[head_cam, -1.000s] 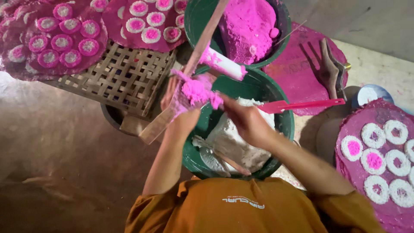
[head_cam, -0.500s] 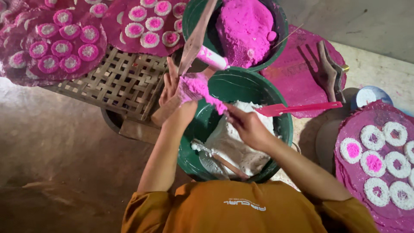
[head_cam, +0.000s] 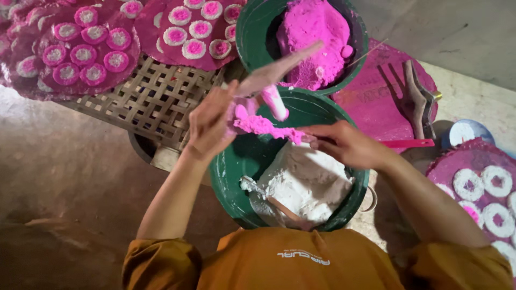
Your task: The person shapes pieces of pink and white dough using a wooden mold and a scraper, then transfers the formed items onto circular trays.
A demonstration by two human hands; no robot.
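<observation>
Left hand (head_cam: 210, 122) grips a powder-caked wooden mould (head_cam: 271, 75), right hand (head_cam: 344, 144) pinches a stick — loose pink powder (head_cam: 260, 124) could spill.

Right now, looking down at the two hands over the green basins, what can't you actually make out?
- Head view: what the left hand grips; its fingers and pink powder cover the blurred tool.
- Head view: the right hand fingertips' hold; powder hides it.
- Head view: the near green basin front rim, hidden by the orange shirt.
- Head view: the right tray of rings, cut off by the frame edge.
</observation>
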